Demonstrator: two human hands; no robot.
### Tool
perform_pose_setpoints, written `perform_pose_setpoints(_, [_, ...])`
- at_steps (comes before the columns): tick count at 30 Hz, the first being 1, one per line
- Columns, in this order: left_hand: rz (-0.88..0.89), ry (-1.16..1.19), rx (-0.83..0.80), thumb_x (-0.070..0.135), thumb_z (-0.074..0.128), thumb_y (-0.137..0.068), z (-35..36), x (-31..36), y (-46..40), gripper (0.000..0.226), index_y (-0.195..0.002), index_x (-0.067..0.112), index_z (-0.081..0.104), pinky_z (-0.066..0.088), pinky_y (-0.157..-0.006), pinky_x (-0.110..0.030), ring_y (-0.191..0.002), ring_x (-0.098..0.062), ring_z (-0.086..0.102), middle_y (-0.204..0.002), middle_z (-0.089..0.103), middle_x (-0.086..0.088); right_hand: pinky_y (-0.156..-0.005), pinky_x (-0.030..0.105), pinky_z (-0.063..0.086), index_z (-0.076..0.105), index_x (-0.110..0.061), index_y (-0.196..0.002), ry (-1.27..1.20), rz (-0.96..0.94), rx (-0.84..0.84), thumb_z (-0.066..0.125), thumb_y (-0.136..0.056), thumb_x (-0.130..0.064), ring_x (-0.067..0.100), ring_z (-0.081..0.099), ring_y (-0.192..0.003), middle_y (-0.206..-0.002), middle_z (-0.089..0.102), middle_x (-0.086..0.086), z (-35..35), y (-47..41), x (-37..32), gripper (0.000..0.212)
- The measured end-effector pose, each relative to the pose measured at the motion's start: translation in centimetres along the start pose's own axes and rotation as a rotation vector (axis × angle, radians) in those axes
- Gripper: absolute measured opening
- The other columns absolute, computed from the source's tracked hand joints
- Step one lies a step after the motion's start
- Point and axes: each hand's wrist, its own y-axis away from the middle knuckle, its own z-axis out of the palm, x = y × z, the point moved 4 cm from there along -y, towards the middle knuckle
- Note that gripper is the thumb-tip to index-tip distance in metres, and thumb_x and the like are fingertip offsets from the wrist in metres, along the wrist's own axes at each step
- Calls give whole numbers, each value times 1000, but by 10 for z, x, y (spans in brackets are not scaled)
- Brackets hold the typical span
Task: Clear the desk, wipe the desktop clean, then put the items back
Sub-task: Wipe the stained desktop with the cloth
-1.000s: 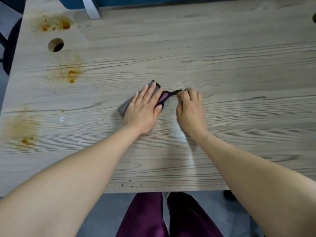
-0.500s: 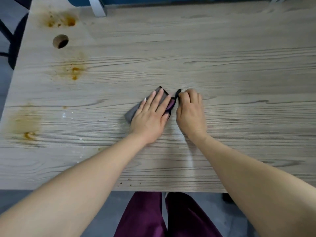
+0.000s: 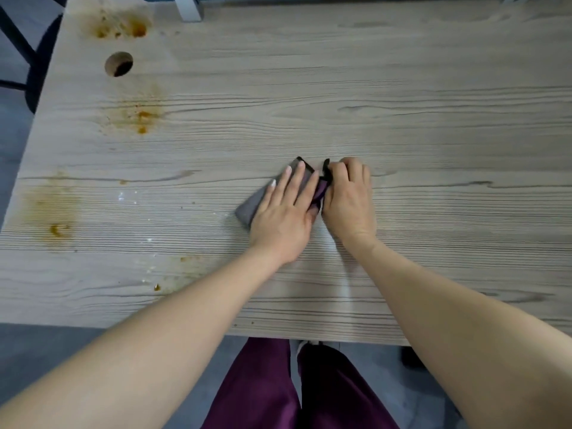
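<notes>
A small folded cloth (image 3: 252,204), grey with purple inside and black edging, lies on the wooden desktop (image 3: 402,119) near the middle. My left hand (image 3: 286,212) presses flat on it with straight fingers. My right hand (image 3: 348,199) sits right beside it with curled fingers, pinching the cloth's black-edged right corner. Orange-brown stains mark the left side of the desk: one at the far corner (image 3: 123,27), one below the cable hole (image 3: 140,117), one at the left edge (image 3: 57,226) and a small one near the front (image 3: 173,277).
A round cable hole (image 3: 118,64) is in the far left of the desk. A white bracket (image 3: 187,7) stands at the back edge. A dark chair (image 3: 34,63) is off the left side. My legs in purple trousers (image 3: 263,388) are below the front edge.
My right hand has drawn the cloth's right flap in toward my left hand, folding the cloth narrower. The view shifted slightly, so the desk appears lower in frame.
</notes>
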Motion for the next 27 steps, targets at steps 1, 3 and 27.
perform_pose_setpoints(1, [56,-9,-19,38,27,-101,-2,-11,-2,59,-151,28,-1,-9,-115,-30,-146,-15,-8,-159,-8,2,-81,35,32,58,0,-99,4,-10,-1,45,-82,-8,33,45,-89,-100,54,20,0,0,-1,22])
perform_pose_setpoints(3, [6,-5,-6,40,27,-101,-9,-46,-11,59,-152,28,0,-8,-115,-30,-147,-15,-6,-159,-8,2,-82,35,33,57,0,-99,15,-11,-13,48,-79,1,36,47,-89,-102,53,20,1,0,-1,22])
perform_pose_setpoints(27, [-364,7,87,37,25,-100,-5,-53,22,61,-152,18,-2,-5,-117,-34,-147,-22,-7,-159,-10,-9,-84,42,37,55,1,-98,45,-13,-25,48,-81,-1,37,44,-95,-105,50,20,1,3,0,18])
